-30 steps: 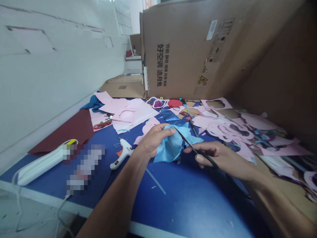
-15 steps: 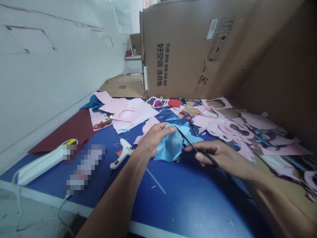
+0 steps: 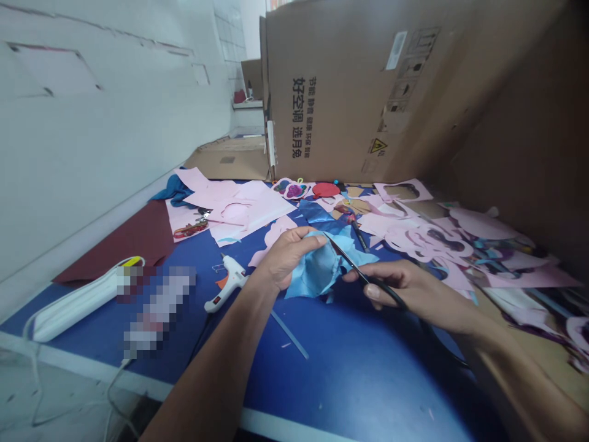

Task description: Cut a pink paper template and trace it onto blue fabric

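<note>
My left hand (image 3: pixel 292 252) pinches a piece of light blue fabric (image 3: pixel 315 273) by its upper edge, thumb on top. The fabric hangs in folds just above the blue table. In my right hand (image 3: pixel 400 285) is a pair of scissors (image 3: pixel 352 264) with black handles, the fingers wrapped round them. Their blades point up and left across the fabric, with the tips close to my left thumb. The blades look nearly closed. A darker blue shiny piece of fabric (image 3: pixel 315 212) lies just behind.
A white glue gun (image 3: pixel 225 285) lies left of my left forearm, with white power strips (image 3: pixel 83 304) farther left. Pink sheets (image 3: pixel 253 205) and cut pink scraps (image 3: pixel 423 239) cover the back and right. A large cardboard box (image 3: pixel 345 92) stands behind. A thin strip (image 3: pixel 289 334) lies on the blue table (image 3: pixel 331 380).
The front of the light blue fabric has shifted slightly and its folds look different. Both hands and the scissors stay almost in the same place.
</note>
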Motion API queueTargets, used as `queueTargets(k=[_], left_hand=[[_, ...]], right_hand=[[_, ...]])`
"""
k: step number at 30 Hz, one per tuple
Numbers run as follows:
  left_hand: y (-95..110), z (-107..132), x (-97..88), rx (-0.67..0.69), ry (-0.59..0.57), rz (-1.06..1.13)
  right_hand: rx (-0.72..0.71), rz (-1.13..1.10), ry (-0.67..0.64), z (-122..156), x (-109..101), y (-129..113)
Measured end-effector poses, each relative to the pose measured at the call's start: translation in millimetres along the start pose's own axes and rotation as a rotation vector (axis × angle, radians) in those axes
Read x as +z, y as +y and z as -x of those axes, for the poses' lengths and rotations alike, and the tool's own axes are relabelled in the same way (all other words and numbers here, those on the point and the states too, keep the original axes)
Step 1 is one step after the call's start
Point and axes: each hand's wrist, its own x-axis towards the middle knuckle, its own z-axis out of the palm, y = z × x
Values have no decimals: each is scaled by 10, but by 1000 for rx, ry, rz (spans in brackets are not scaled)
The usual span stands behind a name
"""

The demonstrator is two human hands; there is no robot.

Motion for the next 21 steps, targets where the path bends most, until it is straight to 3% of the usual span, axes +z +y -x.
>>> queueTargets(k=[21], left_hand=[[25, 6, -39, -19, -59, -97]], right_hand=[[27, 58, -14, 21, -38, -51]])
